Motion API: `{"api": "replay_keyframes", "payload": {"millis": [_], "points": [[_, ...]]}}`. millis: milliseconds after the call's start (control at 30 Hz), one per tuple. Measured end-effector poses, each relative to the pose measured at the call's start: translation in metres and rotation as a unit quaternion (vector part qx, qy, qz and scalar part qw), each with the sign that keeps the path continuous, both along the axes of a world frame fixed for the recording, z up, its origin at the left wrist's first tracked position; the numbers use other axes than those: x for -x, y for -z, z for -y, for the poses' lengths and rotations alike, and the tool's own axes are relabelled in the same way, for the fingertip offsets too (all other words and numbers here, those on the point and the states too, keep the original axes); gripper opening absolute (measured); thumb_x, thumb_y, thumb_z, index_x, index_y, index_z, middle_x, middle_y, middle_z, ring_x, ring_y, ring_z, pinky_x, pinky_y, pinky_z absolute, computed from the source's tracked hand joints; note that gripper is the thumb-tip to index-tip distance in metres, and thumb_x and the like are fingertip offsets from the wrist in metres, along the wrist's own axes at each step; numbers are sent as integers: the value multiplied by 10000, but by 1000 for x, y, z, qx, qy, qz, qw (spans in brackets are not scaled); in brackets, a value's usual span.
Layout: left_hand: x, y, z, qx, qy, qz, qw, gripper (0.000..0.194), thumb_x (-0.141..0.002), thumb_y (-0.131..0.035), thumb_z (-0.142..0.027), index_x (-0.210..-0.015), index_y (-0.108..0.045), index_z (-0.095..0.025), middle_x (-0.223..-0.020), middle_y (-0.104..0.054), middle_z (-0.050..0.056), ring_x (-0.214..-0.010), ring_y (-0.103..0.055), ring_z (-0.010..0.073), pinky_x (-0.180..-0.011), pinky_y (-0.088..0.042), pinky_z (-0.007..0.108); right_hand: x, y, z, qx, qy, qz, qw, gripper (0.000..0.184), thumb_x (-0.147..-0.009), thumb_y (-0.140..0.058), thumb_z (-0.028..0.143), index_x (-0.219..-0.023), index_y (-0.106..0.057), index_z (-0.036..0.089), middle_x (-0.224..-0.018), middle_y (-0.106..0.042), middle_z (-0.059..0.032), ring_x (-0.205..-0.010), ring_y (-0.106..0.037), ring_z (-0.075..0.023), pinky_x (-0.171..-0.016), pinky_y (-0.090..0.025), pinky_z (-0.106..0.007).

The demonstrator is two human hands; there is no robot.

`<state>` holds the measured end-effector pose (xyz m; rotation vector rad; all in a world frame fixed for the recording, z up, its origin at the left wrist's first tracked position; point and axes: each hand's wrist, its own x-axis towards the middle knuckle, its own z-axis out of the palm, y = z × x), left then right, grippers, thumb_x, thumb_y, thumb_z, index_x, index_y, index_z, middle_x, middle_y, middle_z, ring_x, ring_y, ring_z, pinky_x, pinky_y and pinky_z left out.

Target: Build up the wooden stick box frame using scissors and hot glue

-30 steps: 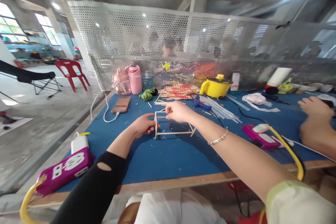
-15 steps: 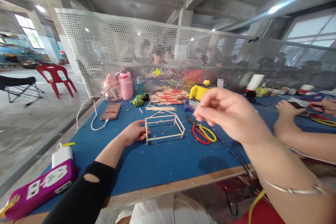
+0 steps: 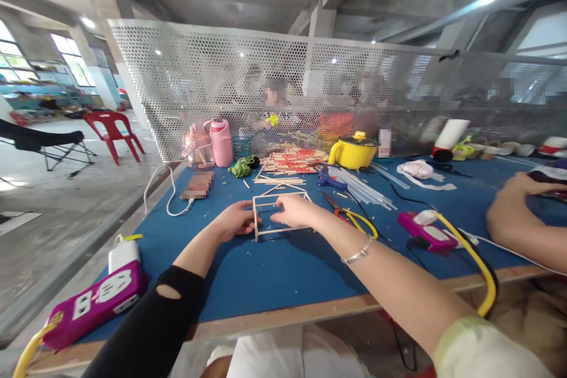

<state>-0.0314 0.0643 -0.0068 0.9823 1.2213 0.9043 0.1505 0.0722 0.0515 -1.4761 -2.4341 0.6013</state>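
A small box-shaped frame of thin wooden sticks (image 3: 257, 225) stands on the blue tabletop in front of me. My left hand (image 3: 235, 220) has its fingers closed round the frame's left end, by the near upright. Over the right part of the frame reaches my right hand (image 3: 296, 211), its fingers loosely bent and parted, pointing left; I see nothing in them. That hand hides some of the top and right-end sticks. Scissors with red and yellow handles (image 3: 361, 221) lie to the right, partly behind my right forearm. Loose sticks (image 3: 281, 181) lie just beyond the frame.
Farther back are a stick pile (image 3: 295, 160), green yarn (image 3: 243, 166), a blue glue gun (image 3: 332, 179), clear glue sticks (image 3: 365, 188) and a yellow pot (image 3: 354, 152). Purple power strips (image 3: 100, 301) flank me. A co-worker's arm (image 3: 522, 218) rests at right. Behind stands a perforated screen (image 3: 199, 71).
My right hand has come down and leftward from above the scissors to the stick frame, its pinched fingers now parted. My left hand stays at the frame's left end. The view has shifted slightly right.
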Motion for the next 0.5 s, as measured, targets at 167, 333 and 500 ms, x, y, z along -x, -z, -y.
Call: {"api": "replay_keyframes", "payload": {"millis": [167,333,500], "points": [[-2,-1,0,-6,3,5,1000,520,-709,-681,-133,-1201,-514,-132,-664,-657,16,-442,-519,56,-430,-434,145,29,15,-7,4,-23,65,998,237,-904,-539,333,-1082,-599,189,-1113,-610,-64,-928,-608,-177,-790,-519,-360],[-4,-2,1,-16,2,4,1000,501,-701,-692,-129,-1176,-530,-132,-648,-645,11,-440,-516,56,-432,-432,148,26,10,3,-28,-69,29,997,161,-843,-578,218,-744,-665,125,-722,-642,-26,-712,-595,-151,-691,-468,-292],[-4,0,-1,-30,-21,-5,999,502,-734,-628,-90,-1209,-473,-133,-662,-646,11,-428,-499,52,-428,-431,152,-34,-32,40,-44,-101,-38,993,161,-821,-542,191,-751,-680,144,-718,-662,-13,-657,-565,-118,-621,-417,-236]]}}
